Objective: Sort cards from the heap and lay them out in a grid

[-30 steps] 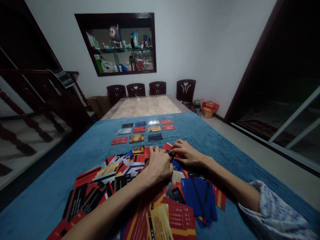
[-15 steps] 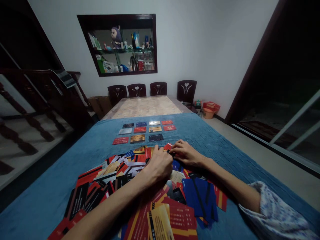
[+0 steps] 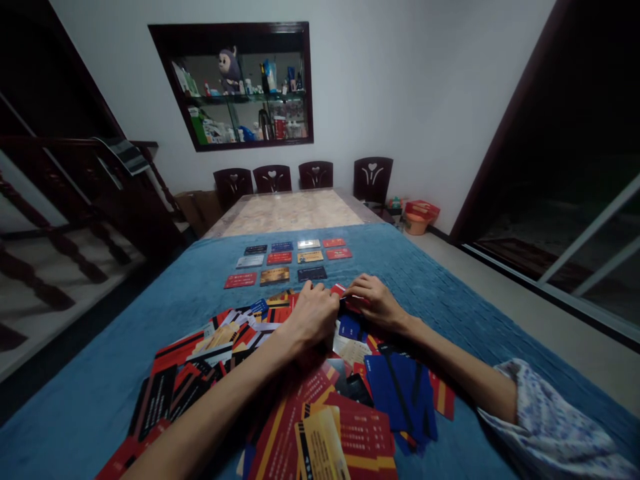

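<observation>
Loose plastic cards, much like bank cards, lie in a wide heap under and around both hands, among them a gold card (image 3: 323,443) and blue cards (image 3: 400,393). My left hand (image 3: 315,312) is closed over the far part of the heap, knuckles up; what its fingers hold is hidden. Just to its right, my right hand (image 3: 376,303) pinches a card whose thin edge shows between the two hands. Beyond them, several cards lie face up in neat rows, with a dark card (image 3: 312,273) at the right end of the nearest row.
A blue cloth (image 3: 200,280) covers the near part of the table, and the bare marble-look top (image 3: 295,210) lies beyond. Dark chairs (image 3: 373,179) stand at the far end. A wall niche (image 3: 306,87) holds a plush toy and bottles. Wooden railings (image 3: 35,267) stand left.
My left hand has shifted slightly left and away from me. My right hand has turned a little, and a card's edge now shows at its fingertips. The rows of cards are unchanged.
</observation>
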Demonstrator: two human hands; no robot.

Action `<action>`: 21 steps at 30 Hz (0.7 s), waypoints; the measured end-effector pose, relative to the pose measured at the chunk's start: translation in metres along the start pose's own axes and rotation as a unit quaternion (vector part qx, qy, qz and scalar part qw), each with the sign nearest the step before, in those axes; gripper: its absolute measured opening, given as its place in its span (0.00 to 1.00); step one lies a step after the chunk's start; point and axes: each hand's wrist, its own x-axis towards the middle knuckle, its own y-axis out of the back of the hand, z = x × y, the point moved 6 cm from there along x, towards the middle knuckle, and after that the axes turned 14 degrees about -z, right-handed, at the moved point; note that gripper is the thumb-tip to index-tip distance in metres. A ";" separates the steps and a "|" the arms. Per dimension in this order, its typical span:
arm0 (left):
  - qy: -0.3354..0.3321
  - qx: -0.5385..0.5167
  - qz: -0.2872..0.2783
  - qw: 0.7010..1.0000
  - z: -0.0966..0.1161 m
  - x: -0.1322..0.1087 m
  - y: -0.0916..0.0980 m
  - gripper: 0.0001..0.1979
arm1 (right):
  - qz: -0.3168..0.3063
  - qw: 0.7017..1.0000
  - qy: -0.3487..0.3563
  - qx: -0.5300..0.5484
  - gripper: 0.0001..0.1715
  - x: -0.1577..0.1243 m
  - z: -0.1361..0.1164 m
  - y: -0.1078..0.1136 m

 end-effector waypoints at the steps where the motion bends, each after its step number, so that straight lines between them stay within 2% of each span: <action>1: 0.002 -0.002 0.001 1.000 -0.003 0.000 0.001 0.09 | 0.003 1.000 -0.006 0.008 0.10 0.000 0.001 0.001; 9: 0.009 -0.017 0.029 0.999 -0.018 0.002 0.001 0.12 | 0.046 0.996 -0.042 0.062 0.12 -0.002 0.004 0.005; 21: 0.028 -0.031 0.031 0.999 -0.026 0.003 -0.004 0.18 | 0.031 0.998 -0.054 0.022 0.15 -0.005 0.008 0.001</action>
